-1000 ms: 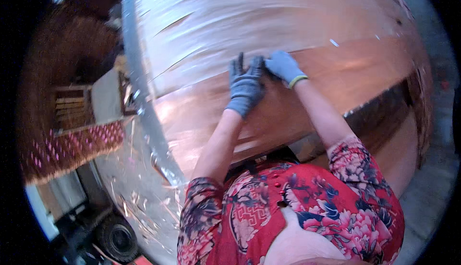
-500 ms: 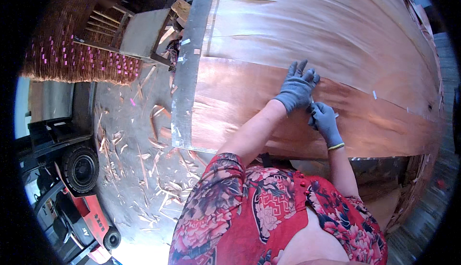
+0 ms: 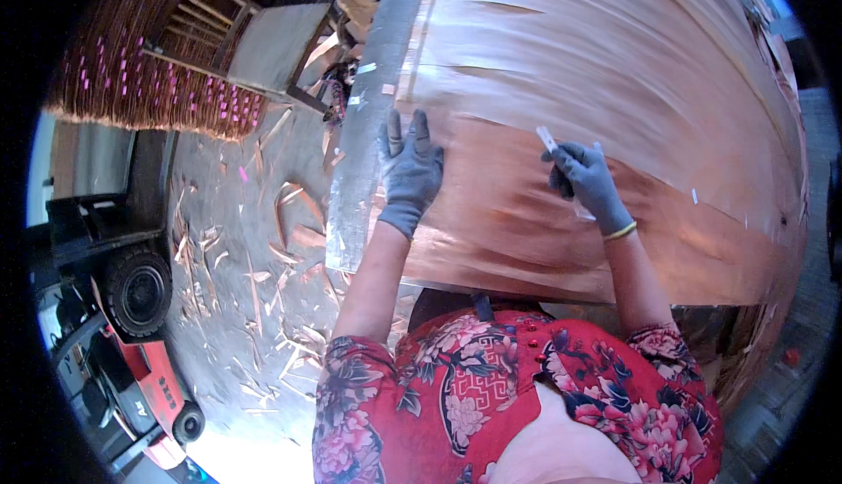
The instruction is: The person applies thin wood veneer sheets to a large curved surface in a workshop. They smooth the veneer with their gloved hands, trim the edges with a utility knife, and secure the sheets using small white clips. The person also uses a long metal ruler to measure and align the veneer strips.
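Note:
A large stack topped with thin wood veneer sheets lies in front of me. A reddish-brown sheet [image 3: 500, 212] covers its near side, against a paler, rippled sheet [image 3: 561, 54] beyond. My left hand [image 3: 410, 173], in a grey glove, is at the sheet's left end beside the grey border strip [image 3: 351, 186], fingers stretched out and holding nothing. My right hand [image 3: 586, 179], also gloved, is closed around a slim white tool [image 3: 546, 139] over the seam between the two sheets. The tool's tip points away from me to the left; its exact kind is unclear.
Wood scraps [image 3: 254, 282] litter the floor to the left. A chair [image 3: 276, 46] stands at the far left, near a pile of brown sheets with pink marks [image 3: 167, 89]. A red wheeled vehicle [image 3: 158, 379] is at the lower left. A small white piece [image 3: 695, 195] lies on the stack.
My left hand has moved left from the middle of the seam to the sheet's left end. My right hand has risen slightly away from me, still gripping the white tool.

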`<action>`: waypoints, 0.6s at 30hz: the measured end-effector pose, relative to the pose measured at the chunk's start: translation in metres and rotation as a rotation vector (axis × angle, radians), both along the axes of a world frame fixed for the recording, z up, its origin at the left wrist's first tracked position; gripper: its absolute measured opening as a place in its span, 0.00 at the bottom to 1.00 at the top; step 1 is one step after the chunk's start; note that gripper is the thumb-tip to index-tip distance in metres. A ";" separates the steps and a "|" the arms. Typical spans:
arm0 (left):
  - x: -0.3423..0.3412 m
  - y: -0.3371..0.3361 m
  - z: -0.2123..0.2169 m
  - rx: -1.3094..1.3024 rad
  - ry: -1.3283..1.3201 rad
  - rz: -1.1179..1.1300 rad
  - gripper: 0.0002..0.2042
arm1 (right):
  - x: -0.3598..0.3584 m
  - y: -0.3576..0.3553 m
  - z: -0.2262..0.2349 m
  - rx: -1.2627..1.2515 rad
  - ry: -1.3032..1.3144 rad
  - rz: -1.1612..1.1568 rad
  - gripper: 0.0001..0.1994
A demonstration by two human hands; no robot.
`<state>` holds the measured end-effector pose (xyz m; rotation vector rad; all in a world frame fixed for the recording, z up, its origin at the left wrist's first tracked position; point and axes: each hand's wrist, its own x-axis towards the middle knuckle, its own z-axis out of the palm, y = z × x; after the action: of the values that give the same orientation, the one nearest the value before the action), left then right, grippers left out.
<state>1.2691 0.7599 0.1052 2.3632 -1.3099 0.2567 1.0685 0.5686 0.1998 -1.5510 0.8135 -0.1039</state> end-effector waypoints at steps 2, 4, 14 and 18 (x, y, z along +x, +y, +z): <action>0.000 -0.002 -0.002 0.028 0.030 0.047 0.32 | 0.029 -0.002 0.002 0.074 -0.044 -0.012 0.12; 0.002 -0.002 0.001 0.064 0.009 0.083 0.32 | 0.054 0.004 0.002 0.242 -0.115 0.058 0.12; 0.068 0.032 0.016 -0.169 -0.087 -0.027 0.33 | 0.151 0.069 -0.044 1.067 -0.322 0.025 0.13; 0.087 0.023 0.014 -0.518 0.297 -0.229 0.39 | 0.174 0.074 -0.055 1.109 -0.274 -0.044 0.10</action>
<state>1.3560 0.7833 0.1193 1.7285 -1.1843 0.1445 1.2426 0.6425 0.1448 -0.4552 0.5202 0.0965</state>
